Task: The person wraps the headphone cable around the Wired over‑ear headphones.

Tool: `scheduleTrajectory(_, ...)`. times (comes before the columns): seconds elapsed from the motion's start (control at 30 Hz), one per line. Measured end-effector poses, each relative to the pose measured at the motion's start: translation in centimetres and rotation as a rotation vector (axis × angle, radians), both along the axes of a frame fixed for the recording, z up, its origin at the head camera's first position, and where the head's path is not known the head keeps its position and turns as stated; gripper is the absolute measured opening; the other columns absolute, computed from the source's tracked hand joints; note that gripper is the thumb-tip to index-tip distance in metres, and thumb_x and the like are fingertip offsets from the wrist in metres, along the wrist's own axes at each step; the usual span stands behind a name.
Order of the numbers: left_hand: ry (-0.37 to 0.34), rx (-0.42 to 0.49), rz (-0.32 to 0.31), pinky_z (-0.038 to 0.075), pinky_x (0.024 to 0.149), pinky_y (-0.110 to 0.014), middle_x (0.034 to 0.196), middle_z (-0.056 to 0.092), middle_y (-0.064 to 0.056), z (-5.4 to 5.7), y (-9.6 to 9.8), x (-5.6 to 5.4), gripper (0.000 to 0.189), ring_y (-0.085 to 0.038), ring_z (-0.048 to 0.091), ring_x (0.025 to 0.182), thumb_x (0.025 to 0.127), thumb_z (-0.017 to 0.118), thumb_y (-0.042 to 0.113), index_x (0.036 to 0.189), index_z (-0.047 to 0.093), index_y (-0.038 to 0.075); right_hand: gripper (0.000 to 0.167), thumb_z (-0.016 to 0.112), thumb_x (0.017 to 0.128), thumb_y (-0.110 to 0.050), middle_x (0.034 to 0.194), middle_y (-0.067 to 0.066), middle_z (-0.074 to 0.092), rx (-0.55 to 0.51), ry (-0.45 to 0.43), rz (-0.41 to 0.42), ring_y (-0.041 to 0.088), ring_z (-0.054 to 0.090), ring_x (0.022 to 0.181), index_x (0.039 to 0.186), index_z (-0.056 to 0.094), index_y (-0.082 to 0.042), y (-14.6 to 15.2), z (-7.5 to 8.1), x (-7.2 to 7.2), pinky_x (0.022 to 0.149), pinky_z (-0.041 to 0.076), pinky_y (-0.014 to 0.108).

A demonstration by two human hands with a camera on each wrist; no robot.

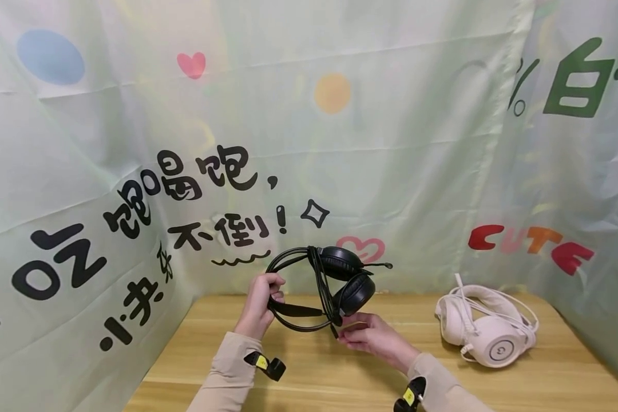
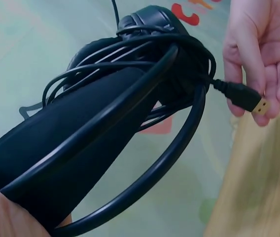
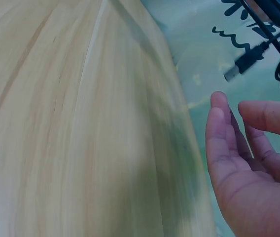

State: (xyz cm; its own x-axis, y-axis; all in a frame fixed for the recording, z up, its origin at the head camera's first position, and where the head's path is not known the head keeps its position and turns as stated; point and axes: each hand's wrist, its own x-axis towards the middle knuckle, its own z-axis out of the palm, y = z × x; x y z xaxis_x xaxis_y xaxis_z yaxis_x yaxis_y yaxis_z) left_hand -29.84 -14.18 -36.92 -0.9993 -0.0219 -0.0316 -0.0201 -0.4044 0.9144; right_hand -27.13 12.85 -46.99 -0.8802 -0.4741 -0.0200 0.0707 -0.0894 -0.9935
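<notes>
A black headset (image 1: 354,294) with a thin boom microphone is held up above the table. My left hand (image 1: 259,302) grips it by the headband, the ear cups facing right. Its cable (image 1: 319,283) is wound in several loops around the ear-cup end. From the bundle a short end with a USB plug (image 2: 241,95) hangs free. Close to that plug is my right hand (image 1: 375,339), fingers loosely bent, holding nothing; in the right wrist view a gap shows between the fingertips and the plug (image 3: 248,60).
On the right of the wooden table (image 1: 298,383) lies a white headset (image 1: 499,346) with its own cable wound over it. A printed pale green curtain (image 1: 401,189) stands behind the table and along its sides.
</notes>
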Motion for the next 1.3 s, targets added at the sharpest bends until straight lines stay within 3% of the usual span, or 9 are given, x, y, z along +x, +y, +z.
scheduleTrajectory(0.27,-0.074,0.062,-0.086,0.027,0.048,-0.01,0.056,0.031,0.011,-1.4,-1.0,-0.5,0.026,-0.001,0.029,0.049,0.087,0.05,-0.004,0.073,0.041,0.016,0.04,0.058,0.102,-0.001,0.122,0.023,0.072,0.056,0.05,-0.018,0.023,0.075,0.108,0.135,0.048,0.02,1.2,-0.4,-0.2,0.097,0.063,0.037)
scheduleTrajectory(0.4,-0.105,0.097,-0.125,0.028,0.045,-0.009,0.057,0.031,0.01,-2.2,-1.8,-0.8,0.023,0.0,0.029,0.047,0.09,0.047,-0.006,0.078,0.043,0.013,0.036,0.056,0.103,-0.002,0.126,0.031,0.068,0.09,0.054,-0.043,0.025,0.074,0.11,0.132,0.05,0.018,1.8,0.0,-0.3,0.1,0.063,0.041)
scheduleTrajectory(0.57,-0.15,0.084,-0.152,0.026,0.044,-0.009,0.054,0.031,0.01,-3.7,-2.8,-1.2,0.025,0.001,0.03,0.043,0.091,0.043,-0.006,0.076,0.04,0.013,0.026,0.054,0.103,-0.001,0.116,0.022,0.073,0.083,0.049,-0.058,0.021,0.075,0.105,0.125,0.051,0.013,2.6,0.2,-0.2,0.096,0.063,0.036)
scheduleTrajectory(0.7,-0.182,0.052,-0.147,0.025,0.044,-0.009,0.054,0.03,0.011,-5.0,-3.8,-1.2,0.024,0.003,0.029,0.042,0.091,0.043,-0.005,0.075,0.041,0.013,0.032,0.056,0.103,-0.002,0.109,0.011,0.074,0.077,0.048,-0.071,0.016,0.075,0.1,0.129,0.048,0.014,3.2,0.6,-0.2,0.092,0.063,0.03)
scheduleTrajectory(0.83,-0.189,0.002,-0.144,0.026,0.045,-0.009,0.055,0.029,0.012,-6.3,-4.8,-1.2,0.024,0.003,0.029,0.044,0.09,0.042,-0.005,0.075,0.039,0.014,0.039,0.057,0.103,-0.003,0.111,0.011,0.073,0.099,0.055,-0.086,0.016,0.074,0.101,0.135,0.045,0.017,3.7,1.0,-0.2,0.093,0.063,0.03)
scheduleTrajectory(1.07,-0.233,-0.05,-0.103,0.026,0.046,-0.007,0.056,0.03,0.012,-8.7,-6.4,-1.3,0.018,0.004,0.029,0.044,0.089,0.042,-0.002,0.079,0.039,0.012,0.033,0.057,0.105,-0.003,0.104,0.004,0.074,0.12,0.074,-0.09,0.012,0.075,0.098,0.131,0.049,0.015,4.4,1.5,0.3,0.09,0.063,0.028)
scheduleTrajectory(1.3,-0.263,-0.068,-0.09,0.027,0.046,-0.007,0.057,0.032,0.011,-10.0,-7.6,-1.4,0.015,0.004,0.03,0.045,0.088,0.042,-0.001,0.078,0.043,0.011,0.035,0.058,0.107,-0.006,0.107,0.007,0.073,0.157,0.072,-0.092,0.015,0.075,0.099,0.133,0.048,0.015,4.6,1.7,0.5,0.092,0.063,0.03)
